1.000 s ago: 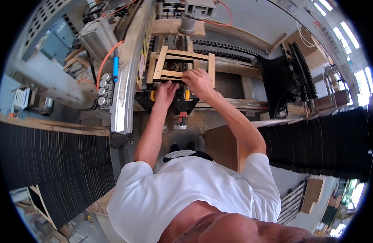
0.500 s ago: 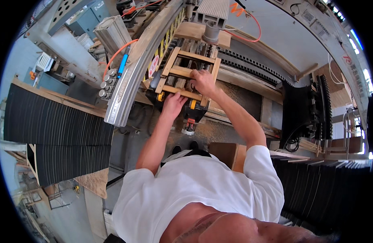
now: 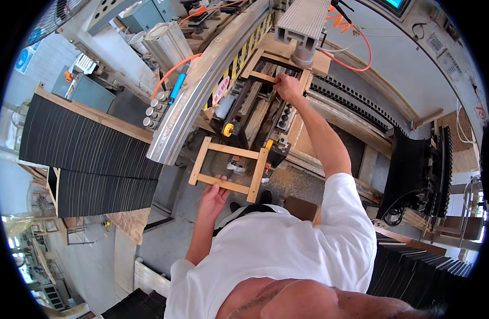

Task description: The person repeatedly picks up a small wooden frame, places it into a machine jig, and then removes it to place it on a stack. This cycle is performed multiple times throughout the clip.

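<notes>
My left hand grips the near rail of a small rectangular wooden frame, thumb on top. That frame hangs in front of the machine, off its bed, with two rails between two side pieces. A second wooden frame lies farther up on the machine bed. My right hand is closed on this second frame's near rail at its right end; the fingertips are partly hidden. Yellow knobs sit at the bed's near end, between the two frames.
A metal beam with a blue pen-like tool runs along the left. Above the far frame hangs a press cylinder. Stacked black panels stand at left. Black toothed racks and a dark curved guard are at right.
The two frames, earlier together on the bed, are now apart. My left hand has drawn one toward me, off the bed; my right hand has moved farther away with the other.
</notes>
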